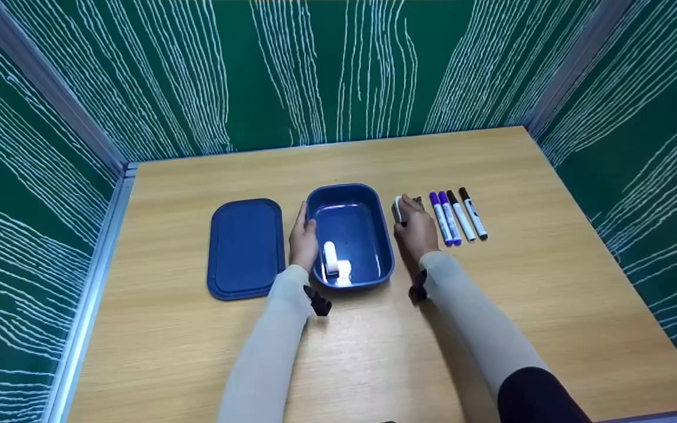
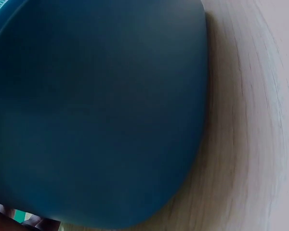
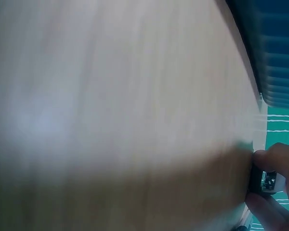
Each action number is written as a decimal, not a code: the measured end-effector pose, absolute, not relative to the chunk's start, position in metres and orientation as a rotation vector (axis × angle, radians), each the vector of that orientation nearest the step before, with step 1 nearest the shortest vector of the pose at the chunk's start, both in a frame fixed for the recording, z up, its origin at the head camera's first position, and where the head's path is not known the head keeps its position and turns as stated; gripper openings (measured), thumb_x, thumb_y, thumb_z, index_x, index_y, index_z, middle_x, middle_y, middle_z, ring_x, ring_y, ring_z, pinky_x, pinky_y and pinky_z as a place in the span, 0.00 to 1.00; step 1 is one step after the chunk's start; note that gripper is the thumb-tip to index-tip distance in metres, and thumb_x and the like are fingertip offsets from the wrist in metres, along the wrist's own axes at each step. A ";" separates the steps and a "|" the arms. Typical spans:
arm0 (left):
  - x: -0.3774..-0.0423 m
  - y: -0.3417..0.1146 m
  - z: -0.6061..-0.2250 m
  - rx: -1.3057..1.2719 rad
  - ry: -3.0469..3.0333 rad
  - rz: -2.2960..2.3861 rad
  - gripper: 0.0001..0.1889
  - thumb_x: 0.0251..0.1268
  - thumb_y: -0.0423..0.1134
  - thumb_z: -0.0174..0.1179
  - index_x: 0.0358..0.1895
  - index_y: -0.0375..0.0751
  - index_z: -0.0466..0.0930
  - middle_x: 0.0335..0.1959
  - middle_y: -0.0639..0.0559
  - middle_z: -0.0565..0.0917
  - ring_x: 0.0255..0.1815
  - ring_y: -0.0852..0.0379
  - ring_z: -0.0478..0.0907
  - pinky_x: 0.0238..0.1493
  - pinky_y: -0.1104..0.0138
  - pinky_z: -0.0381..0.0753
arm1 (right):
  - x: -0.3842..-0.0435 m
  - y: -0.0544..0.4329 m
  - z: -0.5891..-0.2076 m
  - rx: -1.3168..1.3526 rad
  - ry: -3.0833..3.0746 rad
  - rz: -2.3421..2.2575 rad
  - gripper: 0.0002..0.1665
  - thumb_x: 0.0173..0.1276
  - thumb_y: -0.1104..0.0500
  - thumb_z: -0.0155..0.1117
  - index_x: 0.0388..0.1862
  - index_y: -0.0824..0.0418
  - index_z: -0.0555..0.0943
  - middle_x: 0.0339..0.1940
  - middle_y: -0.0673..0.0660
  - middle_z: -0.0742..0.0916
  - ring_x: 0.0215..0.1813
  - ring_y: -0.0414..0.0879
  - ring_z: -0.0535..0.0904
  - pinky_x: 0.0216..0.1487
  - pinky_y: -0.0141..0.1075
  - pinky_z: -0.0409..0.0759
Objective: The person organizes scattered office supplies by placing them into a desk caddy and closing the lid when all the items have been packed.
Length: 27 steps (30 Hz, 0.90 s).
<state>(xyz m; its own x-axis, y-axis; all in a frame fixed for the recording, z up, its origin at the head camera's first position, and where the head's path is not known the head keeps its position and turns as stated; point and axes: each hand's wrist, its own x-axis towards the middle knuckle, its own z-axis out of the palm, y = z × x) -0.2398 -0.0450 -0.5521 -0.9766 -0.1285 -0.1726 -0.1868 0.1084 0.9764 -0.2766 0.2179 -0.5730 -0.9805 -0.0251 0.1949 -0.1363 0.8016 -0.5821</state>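
Observation:
A blue plastic box, uncovered, stands mid-table with a small white oblong item lying inside near its front left corner. My left hand holds the box's left wall, fingers along the outside and thumb at the rim. The left wrist view is filled by the box's outer wall. To the right of the box, my right hand pinches a small white-and-black item with a shiny metal part, low over the table. Its exact kind cannot be told; the fingers cover much of it.
A flat blue lid lies left of the box. Right of my right hand several whiteboard markers lie side by side, among them a purple-capped marker and a black-capped marker. Green panels with white lines enclose the wooden table.

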 end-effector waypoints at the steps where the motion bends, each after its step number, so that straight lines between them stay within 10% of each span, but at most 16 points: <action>1: -0.240 -0.045 -0.552 -0.329 2.303 2.044 0.28 0.82 0.41 0.39 0.79 0.66 0.49 0.80 0.56 0.52 0.77 0.50 0.57 0.76 0.56 0.58 | -0.277 0.218 -0.573 0.129 -2.806 0.928 0.36 0.58 0.70 0.65 0.68 0.64 0.73 0.72 0.61 0.73 0.71 0.60 0.69 0.63 0.49 0.75; 14: -0.241 -0.044 -0.555 -0.350 2.316 2.016 0.28 0.82 0.41 0.39 0.79 0.63 0.48 0.80 0.56 0.52 0.78 0.50 0.54 0.77 0.55 0.56 | -0.274 0.219 -0.575 0.093 -2.820 0.948 0.37 0.58 0.69 0.63 0.70 0.64 0.71 0.73 0.60 0.72 0.69 0.61 0.71 0.40 0.43 0.76; 27: -0.240 -0.045 -0.552 -0.342 2.302 2.022 0.28 0.82 0.41 0.38 0.79 0.67 0.47 0.81 0.57 0.50 0.78 0.49 0.55 0.76 0.55 0.57 | -0.269 0.217 -0.573 0.081 -2.793 0.959 0.38 0.57 0.70 0.63 0.70 0.63 0.71 0.73 0.61 0.72 0.71 0.60 0.68 0.67 0.49 0.72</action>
<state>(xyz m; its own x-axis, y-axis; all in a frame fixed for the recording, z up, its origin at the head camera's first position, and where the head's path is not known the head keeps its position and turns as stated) -0.2396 -0.0446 -0.5523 -0.9737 -0.1270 -0.1893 -0.2041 0.1159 0.9721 -0.2693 0.2174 -0.5729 -0.9810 0.0091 0.1936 -0.1117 0.7898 -0.6031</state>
